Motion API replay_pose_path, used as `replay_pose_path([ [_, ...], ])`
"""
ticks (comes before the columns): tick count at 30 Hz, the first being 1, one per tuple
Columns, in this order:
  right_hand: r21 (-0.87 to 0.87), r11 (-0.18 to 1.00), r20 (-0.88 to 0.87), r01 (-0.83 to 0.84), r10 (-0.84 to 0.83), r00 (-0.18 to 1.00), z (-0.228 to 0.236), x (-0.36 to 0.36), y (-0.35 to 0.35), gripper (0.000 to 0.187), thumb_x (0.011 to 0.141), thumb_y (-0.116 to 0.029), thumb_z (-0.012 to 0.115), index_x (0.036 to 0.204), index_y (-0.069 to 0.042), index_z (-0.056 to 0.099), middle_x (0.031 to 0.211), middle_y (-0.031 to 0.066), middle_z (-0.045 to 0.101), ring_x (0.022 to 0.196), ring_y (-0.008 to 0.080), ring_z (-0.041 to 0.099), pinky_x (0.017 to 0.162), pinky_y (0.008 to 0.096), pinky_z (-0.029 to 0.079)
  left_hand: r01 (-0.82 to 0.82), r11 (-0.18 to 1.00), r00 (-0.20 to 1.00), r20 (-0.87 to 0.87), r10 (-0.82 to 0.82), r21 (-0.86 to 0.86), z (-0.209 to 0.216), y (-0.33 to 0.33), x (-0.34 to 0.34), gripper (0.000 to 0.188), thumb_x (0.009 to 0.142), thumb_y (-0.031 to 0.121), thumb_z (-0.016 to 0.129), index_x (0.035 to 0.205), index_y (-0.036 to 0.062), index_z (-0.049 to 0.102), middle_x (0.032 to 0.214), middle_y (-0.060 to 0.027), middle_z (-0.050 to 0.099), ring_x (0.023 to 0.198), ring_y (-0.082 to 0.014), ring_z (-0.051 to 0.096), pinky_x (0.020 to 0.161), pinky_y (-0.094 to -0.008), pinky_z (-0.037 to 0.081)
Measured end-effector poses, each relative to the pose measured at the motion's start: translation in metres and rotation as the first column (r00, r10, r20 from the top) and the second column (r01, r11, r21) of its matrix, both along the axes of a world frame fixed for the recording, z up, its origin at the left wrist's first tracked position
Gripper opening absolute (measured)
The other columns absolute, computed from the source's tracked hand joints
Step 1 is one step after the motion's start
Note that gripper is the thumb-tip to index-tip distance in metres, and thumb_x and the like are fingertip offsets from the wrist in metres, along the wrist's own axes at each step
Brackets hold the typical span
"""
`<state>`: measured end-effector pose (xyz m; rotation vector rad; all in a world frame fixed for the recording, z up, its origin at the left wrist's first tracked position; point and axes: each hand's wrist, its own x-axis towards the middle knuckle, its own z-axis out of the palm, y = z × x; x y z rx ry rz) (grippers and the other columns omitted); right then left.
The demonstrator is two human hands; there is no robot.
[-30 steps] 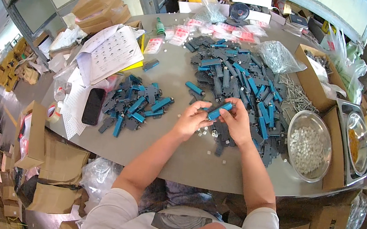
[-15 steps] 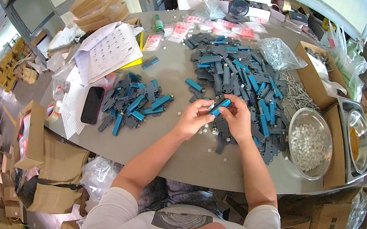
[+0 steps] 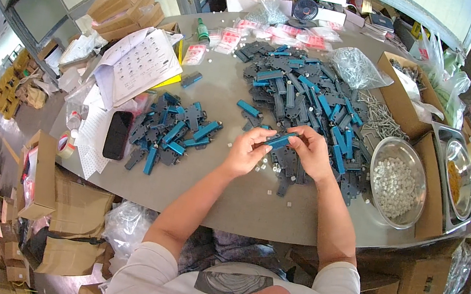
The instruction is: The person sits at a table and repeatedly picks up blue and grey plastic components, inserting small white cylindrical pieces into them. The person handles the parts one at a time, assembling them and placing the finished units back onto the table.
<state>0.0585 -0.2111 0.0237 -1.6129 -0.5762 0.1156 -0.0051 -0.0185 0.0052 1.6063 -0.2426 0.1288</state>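
Observation:
Between both hands, above the grey table, is a small blue and dark grey plastic-bodied part. My left hand pinches its left end between thumb and fingers. At its other end my right hand closes its fingertips on it. A big heap of similar blue and dark grey parts spreads just beyond and to the right of my hands. To the left lies a smaller pile of such parts. A few tiny white pieces are scattered below my hands.
At the right stand a steel bowl of small white pieces, loose screws and a cardboard box. On the left are a black phone and printed sheets. Small plastic bags and a fan sit at the back.
The part between my hands has turned to lie flatter, closer to level across. My right hand has shifted slightly right and down; the piles look unchanged.

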Motion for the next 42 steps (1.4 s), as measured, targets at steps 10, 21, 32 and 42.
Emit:
replay_pose_path([
  [10, -0.321, 0.905, 0.295, 0.280, -0.185, 0.937, -0.001, -0.015, 0.013, 0.035, 0.076, -0.017, 0.077, 0.104, -0.004, 0.060, 0.085, 0.0143, 0.064, 0.076, 0.0241, 0.065, 0.066, 0.0335, 0.051, -0.488, 0.823, 0.867, 0.050, 0.496, 0.290, 0.027, 0.043, 0.007, 0.033, 0.083, -0.007, 0.059, 0.116, 0.0008, 0.058, 0.102, -0.0046, 0.064, 0.092, -0.0099, 0.060, 0.081, -0.0251, 0.047],
  [21, -0.541, 0.754, 0.380, 0.372, -0.175, 0.908, -0.019, -0.018, 0.019, 0.033, 0.070, -0.010, 0.073, 0.098, -0.002, 0.056, 0.095, 0.0219, 0.062, 0.083, 0.0410, 0.063, 0.070, 0.0473, 0.052, -0.553, 0.457, 0.832, 0.433, 0.348, 0.696, -0.003, 0.040, 0.016, 0.032, 0.083, 0.018, 0.064, 0.111, 0.0031, 0.060, 0.111, -0.0183, 0.060, 0.106, -0.0374, 0.053, 0.092, -0.0447, 0.043],
  [32, -0.502, 0.801, 0.275, 0.326, -0.209, 0.938, 0.001, -0.018, 0.017, 0.021, 0.090, -0.019, 0.056, 0.107, -0.007, 0.054, 0.085, 0.0201, 0.064, 0.078, 0.0428, 0.061, 0.066, 0.0494, 0.050, -0.426, 0.662, 0.905, 0.276, 0.325, 0.616, -0.023, 0.012, 0.021, 0.033, 0.075, 0.011, 0.061, 0.106, 0.0012, 0.064, 0.093, -0.0209, 0.064, 0.077, -0.0348, 0.064, 0.073, -0.0394, 0.052],
  [42, -0.241, 0.968, 0.352, 0.065, 0.025, 0.936, 0.007, -0.022, 0.018, 0.030, 0.087, -0.006, 0.058, 0.117, -0.005, 0.056, 0.099, 0.0211, 0.061, 0.093, 0.0368, 0.061, 0.077, 0.0390, 0.050, -0.154, 0.929, 0.936, -0.352, 0.027, -0.337, -0.008, 0.023, 0.014, 0.019, 0.091, 0.006, 0.058, 0.108, -0.0023, 0.061, 0.099, -0.0057, 0.063, 0.084, -0.0121, 0.059, 0.075, -0.0241, 0.049],
])
